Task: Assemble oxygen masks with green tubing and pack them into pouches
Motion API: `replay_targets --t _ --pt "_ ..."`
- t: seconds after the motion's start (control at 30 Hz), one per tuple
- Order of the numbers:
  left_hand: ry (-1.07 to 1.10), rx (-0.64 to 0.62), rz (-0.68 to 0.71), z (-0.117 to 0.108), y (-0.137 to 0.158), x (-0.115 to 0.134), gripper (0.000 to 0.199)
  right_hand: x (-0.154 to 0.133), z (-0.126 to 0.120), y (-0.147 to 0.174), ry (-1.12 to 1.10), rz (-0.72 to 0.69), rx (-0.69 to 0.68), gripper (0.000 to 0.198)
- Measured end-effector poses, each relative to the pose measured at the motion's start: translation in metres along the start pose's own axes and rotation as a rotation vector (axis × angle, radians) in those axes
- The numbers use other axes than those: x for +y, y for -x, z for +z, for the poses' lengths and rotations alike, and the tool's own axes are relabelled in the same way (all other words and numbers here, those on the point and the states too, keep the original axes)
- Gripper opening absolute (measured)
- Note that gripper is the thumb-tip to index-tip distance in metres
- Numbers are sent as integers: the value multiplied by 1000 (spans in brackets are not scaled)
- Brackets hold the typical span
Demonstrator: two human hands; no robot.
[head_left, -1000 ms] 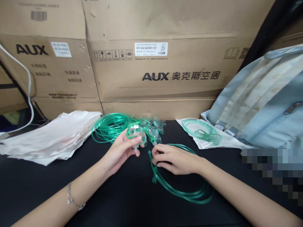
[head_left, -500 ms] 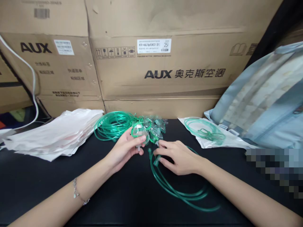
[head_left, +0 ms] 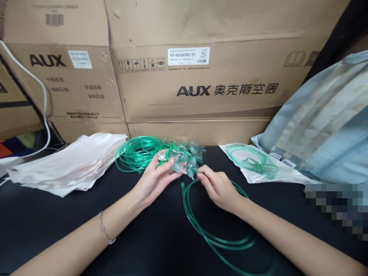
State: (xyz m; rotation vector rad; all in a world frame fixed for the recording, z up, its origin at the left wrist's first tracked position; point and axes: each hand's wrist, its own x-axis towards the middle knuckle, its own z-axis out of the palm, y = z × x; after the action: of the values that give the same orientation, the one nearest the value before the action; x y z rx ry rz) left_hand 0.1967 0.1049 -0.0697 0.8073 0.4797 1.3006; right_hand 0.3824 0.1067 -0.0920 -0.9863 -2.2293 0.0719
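Note:
A clear oxygen mask with a green strap is gripped between the thumb and fingers of my left hand, its pale connector tilted down and to the right. My right hand pinches a green tube near one end, close to that connector; whether the two touch I cannot tell. The tube's other end fitting lies loose on the black table left of my right hand, and its loops spread toward the front. Just behind the held mask is a pile of clear masks, partly hidden by it.
A big coil of green tubing lies behind my left hand. White pouches are stacked at left. A pouch with a tube and mask lies at right, beside a light blue backpack. Cardboard boxes stand along the back.
The mask in my left hand has turned from facing me to lying tilted, connector toward the right. My right hand has brought the tube's end up beside it, fingers now pinched together.

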Motion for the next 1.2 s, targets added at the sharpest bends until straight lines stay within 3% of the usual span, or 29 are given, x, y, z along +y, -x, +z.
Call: replay_targets --t 0.13,0.53,0.87,1.2 --pt "-87 -17 35 0 5 1 44 -2 1 -1 42 35 -89 24" --pt "-203 -84 98 1 3 -4 37 -1 4 -2 142 6 -167 37" --pt "-308 -14 192 3 1 -15 31 -7 4 -5 360 25 -192 33" --pt "-373 25 163 1 2 -18 31 -9 3 -5 491 1 -278 32"
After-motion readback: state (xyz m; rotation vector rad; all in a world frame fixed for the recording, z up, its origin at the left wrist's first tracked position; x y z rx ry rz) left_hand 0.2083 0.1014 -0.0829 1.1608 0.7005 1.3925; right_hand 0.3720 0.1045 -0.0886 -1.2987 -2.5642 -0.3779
